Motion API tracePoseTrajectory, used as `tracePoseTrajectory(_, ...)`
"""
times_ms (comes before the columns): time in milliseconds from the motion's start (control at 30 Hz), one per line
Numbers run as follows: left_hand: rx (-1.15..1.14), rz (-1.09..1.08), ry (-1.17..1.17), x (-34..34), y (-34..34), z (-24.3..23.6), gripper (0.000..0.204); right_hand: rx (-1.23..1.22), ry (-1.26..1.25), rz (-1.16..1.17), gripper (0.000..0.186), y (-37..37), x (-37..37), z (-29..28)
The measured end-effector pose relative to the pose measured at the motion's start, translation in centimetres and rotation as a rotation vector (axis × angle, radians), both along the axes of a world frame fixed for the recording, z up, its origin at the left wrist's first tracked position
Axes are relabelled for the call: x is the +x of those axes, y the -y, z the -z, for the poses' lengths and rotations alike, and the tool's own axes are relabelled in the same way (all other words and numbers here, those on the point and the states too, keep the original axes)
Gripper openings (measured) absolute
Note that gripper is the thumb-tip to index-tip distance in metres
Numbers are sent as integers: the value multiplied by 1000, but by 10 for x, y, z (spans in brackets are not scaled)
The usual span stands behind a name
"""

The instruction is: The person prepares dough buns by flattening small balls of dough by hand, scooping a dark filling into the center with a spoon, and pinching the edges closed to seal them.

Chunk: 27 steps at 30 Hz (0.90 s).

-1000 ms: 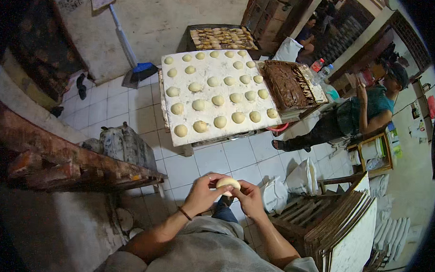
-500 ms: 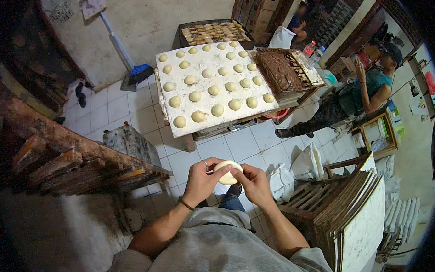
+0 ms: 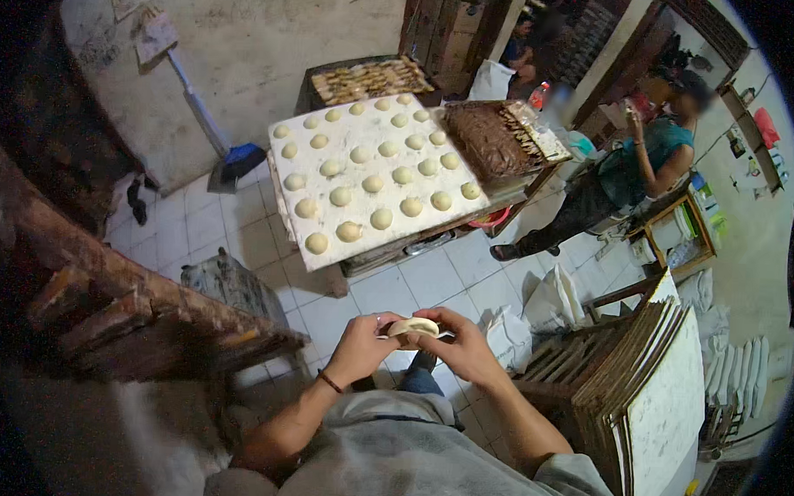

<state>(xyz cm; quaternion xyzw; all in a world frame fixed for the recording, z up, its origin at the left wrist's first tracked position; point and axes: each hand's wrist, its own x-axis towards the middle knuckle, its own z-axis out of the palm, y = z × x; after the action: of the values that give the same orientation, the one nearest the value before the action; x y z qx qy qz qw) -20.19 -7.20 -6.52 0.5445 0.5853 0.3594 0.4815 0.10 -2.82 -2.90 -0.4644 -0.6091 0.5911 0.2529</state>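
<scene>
A flattened round of pale dough [image 3: 414, 327] is held in front of my body, tilted so that its rim and a shallow hollow show. My left hand [image 3: 361, 345] grips its left side, with a ring on one finger and a dark band at the wrist. From the other side my right hand [image 3: 465, 345] pinches it, thumb near the lower rim and fingers on the far edge. Beyond my hands, a flour-dusted white board [image 3: 321, 158] bears rows of dough balls [image 3: 340, 196] spaced apart. What lies inside the dough, if anything, is hidden.
Right of the board sits a tray of brown filling [image 3: 484, 139]; behind it stands a tray of browned pieces [image 3: 368, 79]. Upright boards [image 3: 653, 414] stack at my right, near white sacks [image 3: 556, 302]. A wooden rack [image 3: 151, 274] flanks my left. A co-worker [image 3: 631, 173] stands at right.
The dough round has tipped from face-up to nearly edge-on, and my fingers have shifted around its rim. My view has swung slightly, so the board appears lower and farther left.
</scene>
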Motion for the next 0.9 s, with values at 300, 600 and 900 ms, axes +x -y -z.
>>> tracePoseTrajectory(300, -41, 64, 81, 4, 6, -3, 32, 177, 159, -111, 22, 1, 23, 5)
tracePoseTrajectory(600, -38, 206, 92, 9, 6, -2, 33, 111, 272, -306, 23, -8, 45, 9)
tracePoseTrajectory(900, -175, 260, 37, 25, -18, -26, 27, 56, 226, -313, 27, -31, 60, 32)
